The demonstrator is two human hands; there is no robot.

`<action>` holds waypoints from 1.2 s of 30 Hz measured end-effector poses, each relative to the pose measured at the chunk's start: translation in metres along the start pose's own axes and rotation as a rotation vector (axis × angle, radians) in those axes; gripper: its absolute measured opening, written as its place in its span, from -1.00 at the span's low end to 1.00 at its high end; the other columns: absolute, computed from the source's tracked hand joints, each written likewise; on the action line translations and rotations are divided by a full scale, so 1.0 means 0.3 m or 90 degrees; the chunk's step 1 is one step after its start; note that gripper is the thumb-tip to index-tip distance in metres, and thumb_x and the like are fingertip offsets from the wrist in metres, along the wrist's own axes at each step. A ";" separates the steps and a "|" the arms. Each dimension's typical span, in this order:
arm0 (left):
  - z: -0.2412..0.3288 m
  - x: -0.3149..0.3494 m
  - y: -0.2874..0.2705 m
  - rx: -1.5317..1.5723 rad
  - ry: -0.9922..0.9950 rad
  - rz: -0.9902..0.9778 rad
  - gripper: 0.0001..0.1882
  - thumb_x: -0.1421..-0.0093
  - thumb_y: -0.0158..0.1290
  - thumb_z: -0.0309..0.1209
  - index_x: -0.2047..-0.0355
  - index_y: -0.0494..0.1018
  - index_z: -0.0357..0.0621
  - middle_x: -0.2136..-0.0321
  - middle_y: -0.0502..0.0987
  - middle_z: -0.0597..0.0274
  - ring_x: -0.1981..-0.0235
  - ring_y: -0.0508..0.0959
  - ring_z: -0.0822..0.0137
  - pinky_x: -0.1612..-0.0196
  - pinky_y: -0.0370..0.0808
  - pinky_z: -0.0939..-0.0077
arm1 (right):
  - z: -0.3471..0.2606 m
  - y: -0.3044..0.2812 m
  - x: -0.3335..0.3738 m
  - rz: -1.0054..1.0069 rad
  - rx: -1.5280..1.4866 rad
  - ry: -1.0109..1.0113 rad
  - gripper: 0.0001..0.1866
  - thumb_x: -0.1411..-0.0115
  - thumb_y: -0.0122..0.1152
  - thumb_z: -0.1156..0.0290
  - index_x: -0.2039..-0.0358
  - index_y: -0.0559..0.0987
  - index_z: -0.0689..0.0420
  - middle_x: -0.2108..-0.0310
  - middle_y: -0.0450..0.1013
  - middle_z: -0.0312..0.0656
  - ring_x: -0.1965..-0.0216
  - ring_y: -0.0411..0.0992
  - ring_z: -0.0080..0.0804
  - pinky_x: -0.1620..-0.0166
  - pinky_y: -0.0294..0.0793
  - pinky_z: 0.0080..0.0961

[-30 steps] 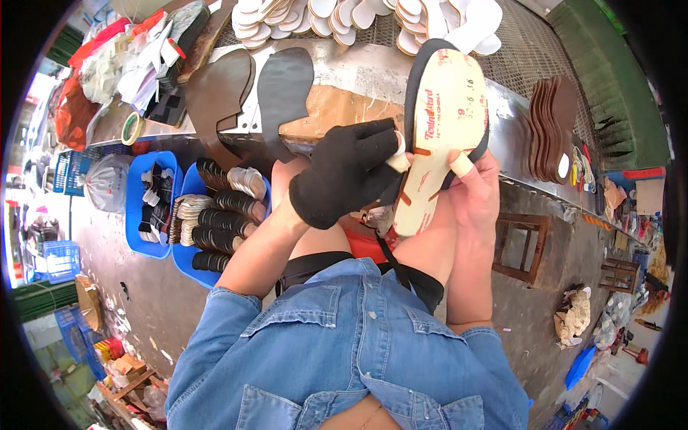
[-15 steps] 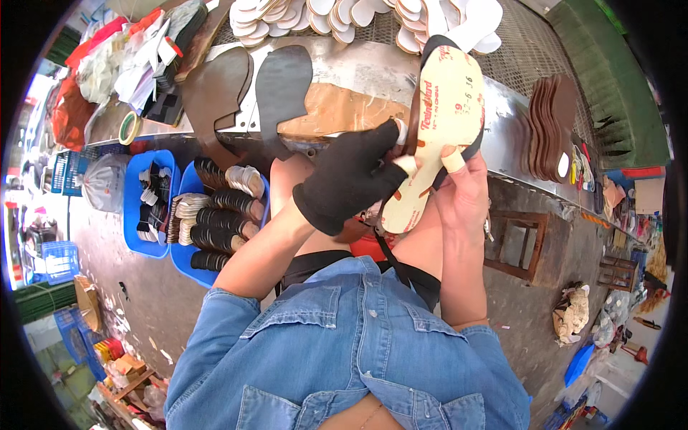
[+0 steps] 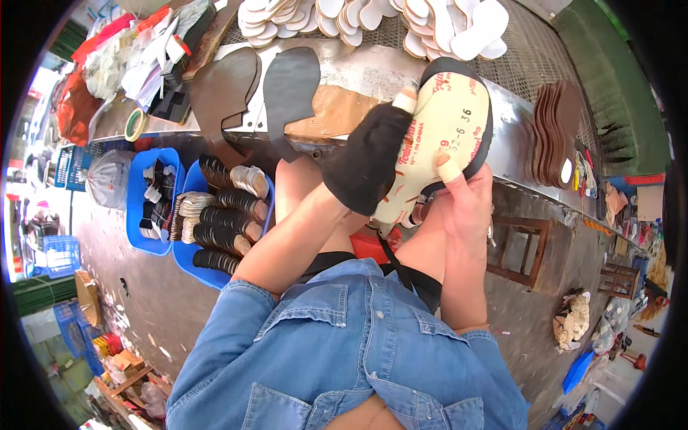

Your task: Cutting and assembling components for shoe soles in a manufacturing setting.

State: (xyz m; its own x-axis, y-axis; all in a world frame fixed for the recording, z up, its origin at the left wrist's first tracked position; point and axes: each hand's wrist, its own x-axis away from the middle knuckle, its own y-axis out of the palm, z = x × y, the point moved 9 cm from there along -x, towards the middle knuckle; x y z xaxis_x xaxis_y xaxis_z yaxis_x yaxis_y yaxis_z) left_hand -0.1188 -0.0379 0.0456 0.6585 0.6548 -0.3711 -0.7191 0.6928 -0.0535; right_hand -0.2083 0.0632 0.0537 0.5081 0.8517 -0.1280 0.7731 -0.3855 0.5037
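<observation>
I hold a cream insole (image 3: 448, 107) with red printing up in front of me, over my lap. Dark material (image 3: 486, 129) is wrapped round its toe end and shows along the right edge. My left hand (image 3: 367, 159), in a black glove with pale-covered fingertips, closes on the insole's left edge. My right hand (image 3: 464, 201) is bare apart from a pale cover on the thumb. That thumb presses on the insole's face, and the other fingers are hidden behind it.
On the metal bench lie grey-brown cut pieces (image 3: 292, 86), brown paper (image 3: 333, 111), a stack of brown pieces (image 3: 555, 132) and piles of white insoles (image 3: 487, 29). Blue bins (image 3: 181, 247) with bundled parts stand at left on the floor. A wooden stool (image 3: 530, 251) is at right.
My left hand has moved up the insole's left edge toward the toe. The insole has turned slightly and sits a little lower, with more dark material showing round its toe.
</observation>
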 end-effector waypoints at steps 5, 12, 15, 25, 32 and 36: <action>0.068 -0.048 0.031 -0.094 -0.133 -0.034 -0.67 -0.25 -0.13 -0.23 0.18 0.39 -0.27 0.34 0.47 0.07 0.35 0.49 0.23 0.28 0.41 0.46 | -0.019 -0.028 0.001 0.014 0.040 -0.015 -0.66 -0.10 0.18 0.52 0.08 0.44 0.31 0.15 0.46 -0.12 0.16 0.44 -0.45 0.09 0.42 -0.51; 0.072 0.022 0.059 0.322 -0.283 0.033 -0.64 -0.23 -0.09 -0.21 0.14 0.37 -0.25 0.48 0.51 0.20 0.56 0.46 0.44 0.48 0.41 0.52 | -0.036 0.013 -0.012 -0.004 -0.010 -0.015 -0.66 -0.12 0.15 0.54 0.07 0.43 0.32 0.15 0.46 -0.12 0.17 0.45 -0.43 0.10 0.43 -0.51; 0.135 0.009 0.070 0.152 -0.082 0.023 -0.56 -0.27 -0.16 -0.12 0.10 0.36 -0.27 0.42 0.52 0.23 0.48 0.48 0.49 0.41 0.42 0.58 | -0.030 0.007 -0.013 0.009 -0.024 -0.007 -0.66 -0.13 0.14 0.53 0.07 0.43 0.32 0.15 0.46 -0.12 0.17 0.45 -0.43 0.10 0.43 -0.51; 0.016 -0.043 0.039 0.523 -0.268 0.049 -0.51 -0.25 -0.09 -0.15 -0.04 0.25 -0.27 0.14 0.44 0.17 0.14 0.45 0.36 0.09 0.38 0.47 | -0.050 0.043 -0.070 -0.057 0.141 -0.001 -0.57 -0.08 0.21 0.53 0.03 0.35 0.30 0.14 0.43 -0.19 0.15 0.40 -0.51 0.07 0.39 -0.55; 0.047 -0.146 -0.272 0.078 -0.032 0.188 -0.50 -0.01 0.15 -0.40 0.02 0.32 -0.21 0.12 0.45 0.15 0.05 0.43 0.32 0.03 0.39 0.41 | -0.016 -0.121 -0.056 -0.053 0.289 0.066 -0.67 -0.01 0.18 0.55 0.18 0.37 0.28 0.36 0.41 -0.26 0.31 0.38 -0.60 0.23 0.40 -0.63; 0.366 -0.086 -0.105 -0.464 0.289 0.005 -0.33 0.28 0.30 -0.29 0.10 0.36 -0.17 0.21 0.44 0.04 0.19 0.47 0.02 0.22 0.45 0.28 | -0.114 -0.040 -0.099 -0.264 0.723 0.069 -0.77 0.14 0.11 0.46 0.43 0.40 0.28 0.51 0.43 -0.16 0.40 0.43 -0.49 0.38 0.35 -0.42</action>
State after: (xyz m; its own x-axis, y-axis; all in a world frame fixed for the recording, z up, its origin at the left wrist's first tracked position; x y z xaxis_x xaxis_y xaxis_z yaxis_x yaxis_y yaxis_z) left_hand -0.0888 -0.0434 0.1586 0.6114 0.3668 -0.7012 -0.7893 0.2197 -0.5734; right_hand -0.2456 0.0546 0.0806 0.1508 0.9886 -0.0024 0.7899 -0.1220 -0.6010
